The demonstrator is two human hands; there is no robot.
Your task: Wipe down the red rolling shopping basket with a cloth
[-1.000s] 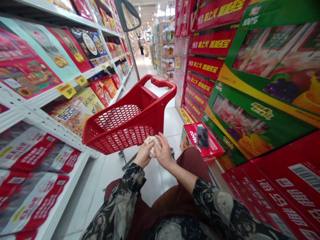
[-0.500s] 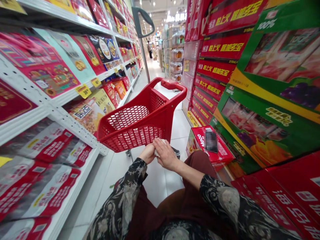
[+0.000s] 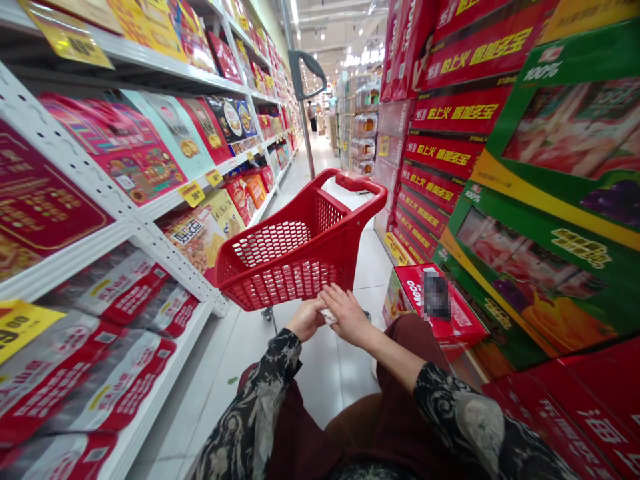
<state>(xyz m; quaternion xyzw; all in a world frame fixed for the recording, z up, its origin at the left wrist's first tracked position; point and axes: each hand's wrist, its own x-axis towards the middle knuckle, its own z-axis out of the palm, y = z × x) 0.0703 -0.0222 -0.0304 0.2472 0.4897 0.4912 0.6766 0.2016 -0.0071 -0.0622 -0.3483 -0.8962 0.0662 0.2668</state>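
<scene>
Evidently, the bare left hand and right hand clasped a white, crumpled wad, mostly hidden; its direction and long axis I could not determine.

The left sleeve, lower centre-left in the frame, is black with a pale grey-beige swirling print, its loose cuff stopping near the bare left hand. The matching right sleeve, lower right, ends mid-forearm. Plain dark maroon trousers show at bottom centre.
</scene>
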